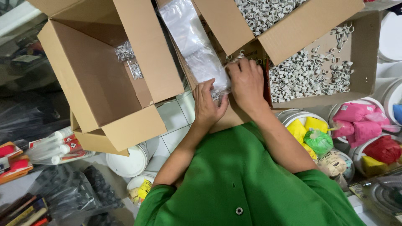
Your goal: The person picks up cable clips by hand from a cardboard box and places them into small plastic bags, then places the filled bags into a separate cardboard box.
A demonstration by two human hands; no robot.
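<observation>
My left hand [208, 105] and my right hand [247, 83] both pinch the lower end of a clear plastic bag [193, 44] that lies across a cardboard flap. Small white clips show inside the bag at my fingertips. Just right of my right hand, an open cardboard box [361, 50] holds several loose white cable clips [307, 75]. A second pile of the same clips [264, 12] fills the box behind it.
An open cardboard box [90, 79] on the left holds two small filled clear bags [129, 58]. White buckets with pink, yellow, green and red bags [356, 121] stand at right. White tubes [54, 146] and dark plastic packs [71, 192] lie at lower left.
</observation>
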